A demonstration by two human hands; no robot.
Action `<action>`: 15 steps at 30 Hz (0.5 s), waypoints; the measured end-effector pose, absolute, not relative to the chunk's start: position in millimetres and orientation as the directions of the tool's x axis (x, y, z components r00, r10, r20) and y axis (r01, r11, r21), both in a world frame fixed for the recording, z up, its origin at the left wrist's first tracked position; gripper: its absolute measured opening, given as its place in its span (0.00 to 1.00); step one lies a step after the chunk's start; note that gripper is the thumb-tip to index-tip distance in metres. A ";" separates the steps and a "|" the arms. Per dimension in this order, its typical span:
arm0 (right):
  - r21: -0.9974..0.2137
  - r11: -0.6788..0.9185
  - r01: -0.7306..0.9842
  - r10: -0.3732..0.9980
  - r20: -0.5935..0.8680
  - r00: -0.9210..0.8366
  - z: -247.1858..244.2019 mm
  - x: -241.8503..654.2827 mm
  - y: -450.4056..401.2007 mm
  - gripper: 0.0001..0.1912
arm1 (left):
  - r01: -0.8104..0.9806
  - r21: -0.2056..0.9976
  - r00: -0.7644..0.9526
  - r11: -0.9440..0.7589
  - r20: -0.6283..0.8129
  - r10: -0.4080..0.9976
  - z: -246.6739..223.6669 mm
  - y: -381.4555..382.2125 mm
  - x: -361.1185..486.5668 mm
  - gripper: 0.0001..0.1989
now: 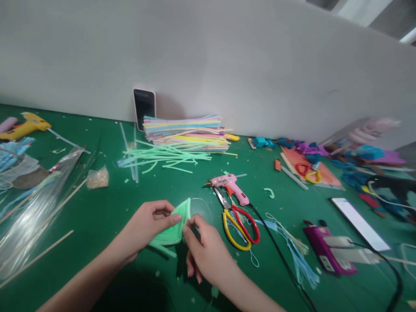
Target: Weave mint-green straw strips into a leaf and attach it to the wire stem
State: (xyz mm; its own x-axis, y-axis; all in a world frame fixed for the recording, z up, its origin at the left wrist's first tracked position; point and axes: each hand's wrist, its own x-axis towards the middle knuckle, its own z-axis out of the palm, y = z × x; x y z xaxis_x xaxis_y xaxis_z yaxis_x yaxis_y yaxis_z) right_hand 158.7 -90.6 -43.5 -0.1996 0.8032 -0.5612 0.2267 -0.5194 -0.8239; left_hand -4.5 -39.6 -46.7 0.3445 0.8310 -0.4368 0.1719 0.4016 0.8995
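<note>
A light green fan-shaped piece of fuzzy strips, like pipe cleaners, is held above the table between my hands. My left hand grips it from the left, thumb on top and fingers behind. At its right edge, my right hand pinches with thumb and forefinger. A thin wire curves out from near the right fingertips, so that hand seems to be at the wire and the green edge together. One loose green strip end sticks out below the piece.
Beyond my hands lie loose green pipe cleaners and a multicoloured bundle. A phone leans on the wall. To the right are a pink glue gun, scissors, tassels and a purple power strip. Wooden sticks lie left.
</note>
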 end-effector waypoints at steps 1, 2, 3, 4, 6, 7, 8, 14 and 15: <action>-0.825 -0.516 0.232 0.804 -0.560 -0.200 -43.2 158.9 -90.6 0.07 | 0.175 0.898 0.346 0.404 -0.440 0.829 -46.5 -39.6 -4.7 0.14; -0.826 -0.512 0.234 0.806 -0.557 -0.203 -42.8 159.3 -90.7 0.08 | 0.176 0.896 0.347 0.409 -0.445 0.826 -46.1 -39.4 -4.9 0.13; -0.829 -0.508 0.233 0.807 -0.553 -0.206 -42.6 159.9 -90.8 0.08 | 0.170 0.895 0.348 0.412 -0.446 0.825 -45.5 -39.3 -5.2 0.13; -0.832 -0.505 0.231 0.809 -0.549 -0.208 -42.4 160.7 -91.1 0.09 | 0.161 0.895 0.349 0.415 -0.445 0.825 -44.9 -39.1 -5.4 0.13; -0.835 -0.500 0.228 0.813 -0.544 -0.210 -42.8 162.6 -91.9 0.11 | 0.136 0.896 0.361 0.423 -0.443 0.821 -43.6 -39.0 -5.7 0.12; -0.836 -0.499 0.228 0.815 -0.542 -0.207 -43.4 163.4 -92.4 0.12 | 0.127 0.895 0.375 0.428 -0.443 0.814 -43.1 -39.2 -5.6 0.12; -0.837 -0.497 0.228 0.816 -0.540 -0.206 -44.1 163.9 -93.0 0.13 | 0.123 0.893 0.395 0.433 -0.444 0.805 -42.9 -39.5 -5.5 0.11; -0.842 -0.498 0.208 0.812 -0.537 -0.229 -48.3 160.4 -94.7 0.14 | 0.148 0.878 0.416 0.454 -0.472 0.777 -44.1 -42.3 -4.8 0.10; -0.842 -0.502 0.199 0.811 -0.538 -0.230 -48.2 159.4 -94.7 0.13 | 0.144 0.876 0.417 0.460 -0.476 0.775 -44.3 -42.5 -4.9 0.10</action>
State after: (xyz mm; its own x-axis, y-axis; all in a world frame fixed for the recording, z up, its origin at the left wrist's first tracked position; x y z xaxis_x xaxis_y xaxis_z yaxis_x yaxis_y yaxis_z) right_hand 159.4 -94.7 -48.2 -0.2295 0.8113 -0.5377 0.1990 -0.5016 -0.8419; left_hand -4.9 -42.5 -44.3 0.4169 0.7746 -0.4755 0.1438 0.4604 0.8760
